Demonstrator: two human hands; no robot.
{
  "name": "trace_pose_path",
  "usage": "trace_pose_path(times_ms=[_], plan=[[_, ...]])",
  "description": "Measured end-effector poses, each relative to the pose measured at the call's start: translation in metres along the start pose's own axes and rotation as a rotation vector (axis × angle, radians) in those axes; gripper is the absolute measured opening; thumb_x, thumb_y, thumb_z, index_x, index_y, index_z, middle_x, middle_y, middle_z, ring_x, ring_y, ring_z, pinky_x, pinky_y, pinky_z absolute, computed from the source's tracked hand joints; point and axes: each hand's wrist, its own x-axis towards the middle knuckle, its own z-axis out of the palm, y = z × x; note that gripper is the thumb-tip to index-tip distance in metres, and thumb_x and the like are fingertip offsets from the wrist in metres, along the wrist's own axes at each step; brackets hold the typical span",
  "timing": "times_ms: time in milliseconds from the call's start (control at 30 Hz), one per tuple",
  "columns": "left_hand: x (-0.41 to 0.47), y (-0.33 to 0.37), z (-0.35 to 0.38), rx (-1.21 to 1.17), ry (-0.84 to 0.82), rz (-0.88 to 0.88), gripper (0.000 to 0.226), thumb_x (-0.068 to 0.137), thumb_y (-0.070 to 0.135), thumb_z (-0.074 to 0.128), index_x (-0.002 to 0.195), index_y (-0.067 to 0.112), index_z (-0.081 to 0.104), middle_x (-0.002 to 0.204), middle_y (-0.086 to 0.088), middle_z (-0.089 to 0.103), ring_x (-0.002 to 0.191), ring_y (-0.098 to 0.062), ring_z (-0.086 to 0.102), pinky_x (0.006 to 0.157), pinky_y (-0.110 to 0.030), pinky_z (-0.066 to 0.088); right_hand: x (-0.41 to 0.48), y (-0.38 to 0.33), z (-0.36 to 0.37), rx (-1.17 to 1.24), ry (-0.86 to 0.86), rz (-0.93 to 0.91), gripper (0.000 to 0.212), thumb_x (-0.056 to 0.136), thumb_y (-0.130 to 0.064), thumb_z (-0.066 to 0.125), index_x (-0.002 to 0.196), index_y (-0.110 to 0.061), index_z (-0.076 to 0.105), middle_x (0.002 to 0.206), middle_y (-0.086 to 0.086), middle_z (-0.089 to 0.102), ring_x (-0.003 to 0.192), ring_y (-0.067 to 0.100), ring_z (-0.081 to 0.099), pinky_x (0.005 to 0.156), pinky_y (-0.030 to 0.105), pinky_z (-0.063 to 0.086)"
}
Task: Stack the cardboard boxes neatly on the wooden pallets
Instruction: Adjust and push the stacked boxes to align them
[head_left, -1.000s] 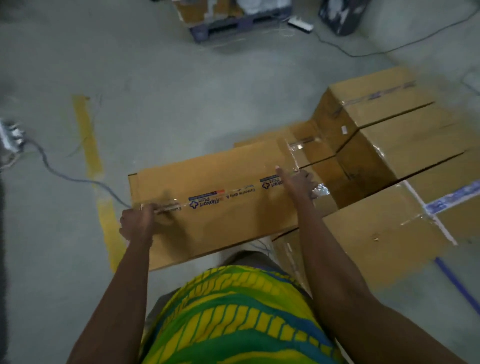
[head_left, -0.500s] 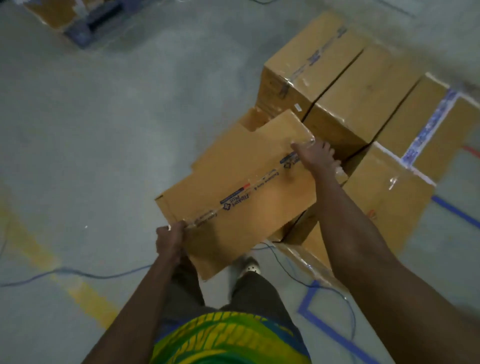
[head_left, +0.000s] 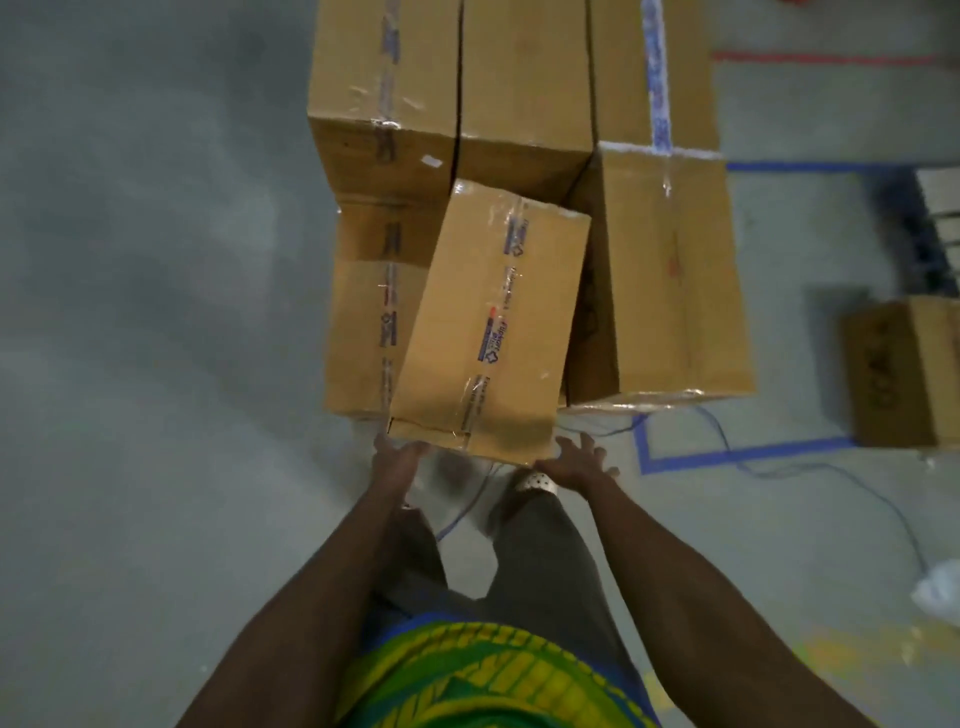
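Head view: the taped box (head_left: 493, 322) lies askew on lower boxes at the near edge of the stack (head_left: 524, 88), its near end overhanging the floor (head_left: 156, 364). The left hand (head_left: 397, 457) presses straight fingers against the box's near-left corner. The right hand (head_left: 576, 462), fingers spread, touches the near-right corner.

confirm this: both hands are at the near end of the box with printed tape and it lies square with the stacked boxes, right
Not square. The head view shows the box with printed tape lying skewed, its far end angled right, out of line with the stacked boxes. The left hand and right hand are at its near end.
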Motion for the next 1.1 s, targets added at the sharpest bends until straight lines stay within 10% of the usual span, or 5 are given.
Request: trace_pose_path(times_ms=[500, 800, 1100], plan=[[0.078, 0.042, -0.002, 0.253, -0.136, -0.025, 0.066, 0.096, 0.026, 0.064, 0.154, 0.027, 0.030, 0.138, -0.003, 0.047, 0.123, -0.032, 0.049, 0.094, -0.047, 0.047, 0.059, -0.057, 0.081, 1.059, 0.134, 0.429, 0.074, 0.092, -0.059, 0.059, 0.145, -0.019, 0.026, 0.141, 0.021, 0.042, 0.114, 0.043, 0.057, 0.094, 0.056, 0.055], [0.091, 0.031, 0.042, 0.125, -0.061, -0.061, 0.108, 0.053, 0.045, 0.083, 0.147, 0.034, 0.031, 0.136, -0.007, 0.050, 0.121, -0.035, 0.053, 0.100, -0.058, 0.050, 0.070, -0.042, 0.033, 1.154, 0.165, 0.581, 0.075, 0.089, -0.057, 0.064, 0.141, -0.011, 0.036, 0.138, 0.024, 0.049, 0.116, 0.043, 0.056, 0.099, 0.054, 0.052], [0.064, 0.077, 0.071, 0.118, 0.008, 0.047, 0.097, 0.065, 0.046, 0.076, 0.150, 0.033, 0.030, 0.139, -0.008, 0.046, 0.119, -0.035, 0.054, 0.095, -0.057, 0.054, 0.051, -0.053, -0.017, 1.027, 0.310, 0.478, 0.081, 0.095, -0.053, 0.061, 0.152, -0.011, 0.022, 0.144, 0.024, 0.035, 0.126, 0.044, 0.048, 0.097, 0.046, 0.047]])
